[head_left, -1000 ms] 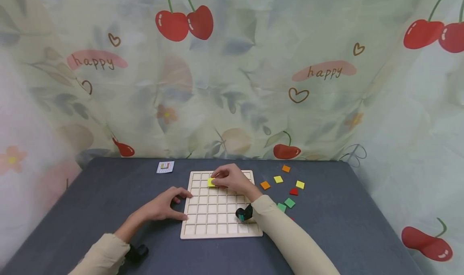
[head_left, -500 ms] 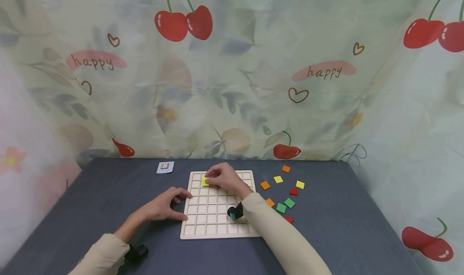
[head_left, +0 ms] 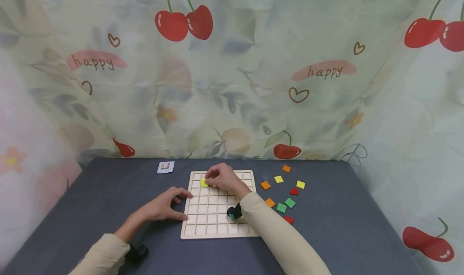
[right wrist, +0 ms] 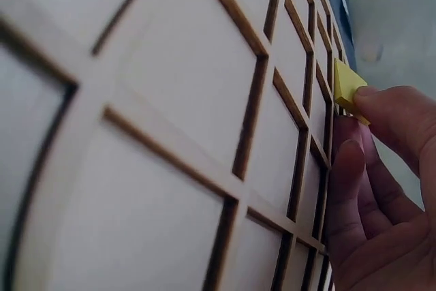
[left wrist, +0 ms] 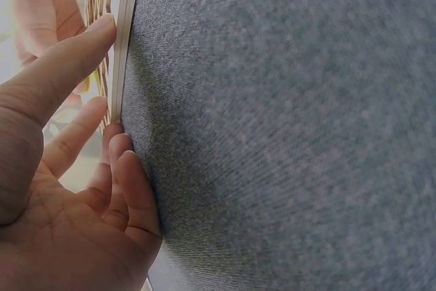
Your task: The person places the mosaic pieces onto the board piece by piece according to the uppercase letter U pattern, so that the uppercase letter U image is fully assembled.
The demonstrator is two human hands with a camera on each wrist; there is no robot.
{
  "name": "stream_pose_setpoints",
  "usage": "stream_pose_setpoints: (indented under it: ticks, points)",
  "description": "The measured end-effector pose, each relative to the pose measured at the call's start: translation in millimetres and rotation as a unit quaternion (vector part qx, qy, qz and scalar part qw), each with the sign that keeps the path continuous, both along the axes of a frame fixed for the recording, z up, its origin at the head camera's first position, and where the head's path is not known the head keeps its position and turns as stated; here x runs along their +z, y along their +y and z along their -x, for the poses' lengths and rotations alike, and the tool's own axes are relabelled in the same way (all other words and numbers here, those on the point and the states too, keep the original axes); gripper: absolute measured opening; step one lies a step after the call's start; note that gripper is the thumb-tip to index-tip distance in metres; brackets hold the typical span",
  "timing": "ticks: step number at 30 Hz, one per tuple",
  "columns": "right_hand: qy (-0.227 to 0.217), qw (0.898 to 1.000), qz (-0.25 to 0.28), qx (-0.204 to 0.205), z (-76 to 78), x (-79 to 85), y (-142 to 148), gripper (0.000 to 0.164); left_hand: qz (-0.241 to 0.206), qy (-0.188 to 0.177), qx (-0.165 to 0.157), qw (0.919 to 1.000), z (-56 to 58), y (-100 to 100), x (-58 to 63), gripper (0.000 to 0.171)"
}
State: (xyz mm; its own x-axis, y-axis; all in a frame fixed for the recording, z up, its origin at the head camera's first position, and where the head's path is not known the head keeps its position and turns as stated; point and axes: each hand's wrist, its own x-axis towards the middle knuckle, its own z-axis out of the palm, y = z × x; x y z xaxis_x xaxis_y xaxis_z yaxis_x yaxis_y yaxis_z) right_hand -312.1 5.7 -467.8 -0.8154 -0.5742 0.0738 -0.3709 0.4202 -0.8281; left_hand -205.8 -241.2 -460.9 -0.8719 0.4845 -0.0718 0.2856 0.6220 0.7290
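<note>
A pale wooden grid board (head_left: 207, 218) with square cells lies on the dark table. My right hand (head_left: 223, 177) pinches a small yellow square tile (head_left: 204, 182) between thumb and fingers at the board's back left. In the right wrist view that tile (right wrist: 348, 88) sits tilted by the thumb, right at the grid. At the board's left edge rests my left hand (head_left: 166, 204), thumb and forefinger apart and touching the rim. The left wrist view shows its thumb (left wrist: 85, 56) on the board's edge, the other fingers loosely bent beside it.
Right of the board lie loose tiles: orange (head_left: 266, 185), yellow (head_left: 300, 184), green (head_left: 290, 203) and red (head_left: 294, 191) pieces. A small printed card (head_left: 165, 167) with a coloured pattern lies behind at the left. A patterned curtain (head_left: 232, 85) closes off the back.
My right hand has moved left across the back of the board with the yellow tile, then nearly stopped over the last half second. The left hand stays in place.
</note>
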Motion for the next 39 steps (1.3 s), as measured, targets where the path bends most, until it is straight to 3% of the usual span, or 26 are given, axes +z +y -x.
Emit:
stream_pose_setpoints:
  ticks: [14, 31, 39]
  points:
    - [0.025, 0.999, -0.037, -0.008, -1.2, 2.2, -3.0, 0.004, 0.0, 0.001, 0.002, 1.0, 0.9, -1.1, -1.0, 0.057]
    - [0.035, 0.998, -0.046, -0.012, -3.7, 4.9, -3.6, 0.009, 0.007, -0.001, 0.005, 1.0, 1.2, 0.0, 1.6, 0.058]
    - [0.02, 0.999, -0.042, -0.003, -3.7, 5.3, -1.8, 0.012, 0.011, 0.001, 0.009, 0.9999, 0.3, 0.4, 0.8, 0.058]
